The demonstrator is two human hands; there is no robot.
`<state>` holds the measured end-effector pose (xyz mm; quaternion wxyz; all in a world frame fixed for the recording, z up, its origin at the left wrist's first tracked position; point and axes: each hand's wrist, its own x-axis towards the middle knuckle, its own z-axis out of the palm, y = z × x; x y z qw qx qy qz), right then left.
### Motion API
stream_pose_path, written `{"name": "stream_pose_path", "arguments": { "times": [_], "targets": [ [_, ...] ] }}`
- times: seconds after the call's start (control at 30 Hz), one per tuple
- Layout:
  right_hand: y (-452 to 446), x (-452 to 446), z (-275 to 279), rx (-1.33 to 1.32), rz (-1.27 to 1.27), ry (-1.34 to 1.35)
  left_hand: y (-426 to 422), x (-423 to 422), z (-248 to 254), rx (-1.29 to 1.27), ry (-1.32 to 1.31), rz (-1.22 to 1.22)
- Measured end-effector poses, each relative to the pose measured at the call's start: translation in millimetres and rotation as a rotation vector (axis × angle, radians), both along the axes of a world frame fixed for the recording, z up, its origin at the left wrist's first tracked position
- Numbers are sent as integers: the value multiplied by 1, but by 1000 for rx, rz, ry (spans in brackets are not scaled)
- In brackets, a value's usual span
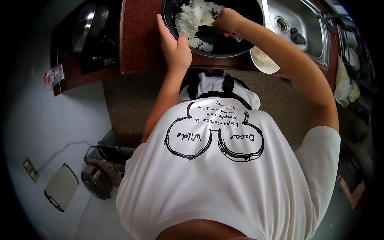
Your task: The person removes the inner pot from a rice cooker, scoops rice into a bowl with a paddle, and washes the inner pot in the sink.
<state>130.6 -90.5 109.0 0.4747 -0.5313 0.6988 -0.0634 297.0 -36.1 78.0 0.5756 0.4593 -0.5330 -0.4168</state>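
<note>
Head view shows a reddish-brown worktop (140, 44) running across the top, with a metal sink (314, 45) set in on the right and a pale wall (52, 124) at the left. On the worktop's front part sits a dark pot (246, 8) holding white rice (188, 20); a white bowl (269, 70) stands just beside it. The left grip (176, 50) is spread against the pot's outer side, while the right grip (230, 22) is closed around a white paddle (207, 19) touching the rice.

One rice pot (220, 47), one filled bowl (269, 71), one sink drain (282, 25), apparently one half-hidden paddle (207, 19).
</note>
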Motion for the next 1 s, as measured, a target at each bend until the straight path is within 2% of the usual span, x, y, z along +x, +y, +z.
{"name": "stream_pose_path", "arguments": {
  "times": [0.07,0.1,0.43,0.57,0.63,0.8,0.87,1.0],
  "targets": [
    [0,3,-15,-35,-76,-72,3,1,2,20,-24,7],
    [-4,4,-16,-6,-2,-16,3,2,1,1,-45,13],
    [-5,7,-12,-10,-61,-239,3,-4,2,-52,-127,72],
    [-2,-2,8,18,-101,-395,3,-7,4,-40,-23,91],
    [0,-9,21,27,-168,-478,3,-6,8,-42,-60,85],
    [16,-32,69,-49,-200,-398,2,-5,6,-54,-102,83],
    [27,-41,80,0,-265,-462,1,-5,4,-69,-105,97],
    [43,-54,85,-28,-276,-420,-1,-3,1,-54,-84,75]
  ]
}}
